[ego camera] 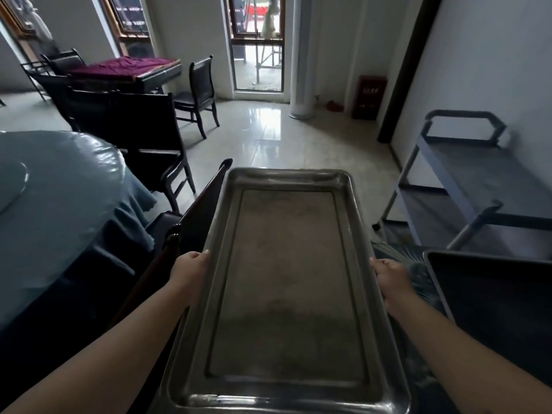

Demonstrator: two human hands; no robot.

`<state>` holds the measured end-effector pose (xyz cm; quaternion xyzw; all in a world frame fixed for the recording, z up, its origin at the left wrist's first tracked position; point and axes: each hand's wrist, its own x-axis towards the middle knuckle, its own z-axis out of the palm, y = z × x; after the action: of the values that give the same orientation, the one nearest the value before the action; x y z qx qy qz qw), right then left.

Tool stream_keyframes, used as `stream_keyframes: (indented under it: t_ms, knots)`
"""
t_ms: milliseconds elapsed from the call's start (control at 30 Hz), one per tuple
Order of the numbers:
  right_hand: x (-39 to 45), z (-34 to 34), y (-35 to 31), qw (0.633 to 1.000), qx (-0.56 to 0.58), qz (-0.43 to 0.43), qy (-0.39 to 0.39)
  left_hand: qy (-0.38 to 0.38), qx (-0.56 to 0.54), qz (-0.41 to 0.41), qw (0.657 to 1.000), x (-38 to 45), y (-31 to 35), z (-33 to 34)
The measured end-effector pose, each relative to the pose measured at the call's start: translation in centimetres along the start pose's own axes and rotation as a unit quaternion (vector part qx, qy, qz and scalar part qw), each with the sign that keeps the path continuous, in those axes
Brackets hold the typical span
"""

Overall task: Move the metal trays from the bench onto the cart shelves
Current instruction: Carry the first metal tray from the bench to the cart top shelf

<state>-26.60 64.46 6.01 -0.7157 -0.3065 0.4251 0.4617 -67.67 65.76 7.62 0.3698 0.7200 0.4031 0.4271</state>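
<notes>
A large rectangular metal tray [286,273] with a raised rim is held flat in front of me, long side pointing away. My left hand [191,268] grips its left rim and my right hand [391,279] grips its right rim. A second dark tray [490,297] lies at the lower right on a patterned surface, partly cut off by the frame edge. The grey cart [466,186] stands at the right against the wall, its upper and lower shelves bare.
A round table with a blue-green cloth [59,210] fills the left. Dark chairs [143,135] stand beside it, and a dark wooden chair back [191,210] sits just left of the tray. Open tiled floor [298,144] stretches ahead toward a glass door and a white column.
</notes>
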Motion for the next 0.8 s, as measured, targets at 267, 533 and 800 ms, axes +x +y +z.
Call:
stream_keyframes:
  t_ms: [267, 533, 800]
  knots:
    - [5.8, 1.0, -2.4, 1.0, -0.001, 0.016, -0.014, -0.006, -0.001, -0.022, 1.0, 4.4, 2.4, 3.2]
    - [13.8, 5.1, -4.9, 0.999, 0.013, 0.048, -0.002, -0.013, 0.009, -0.018, 1.0, 14.2, 6.4, 6.8]
    - [24.5, 11.4, -10.1, 0.998, -0.002, 0.053, 0.036, -0.033, 0.031, 0.014, 0.999, 28.7, 13.7, 10.7]
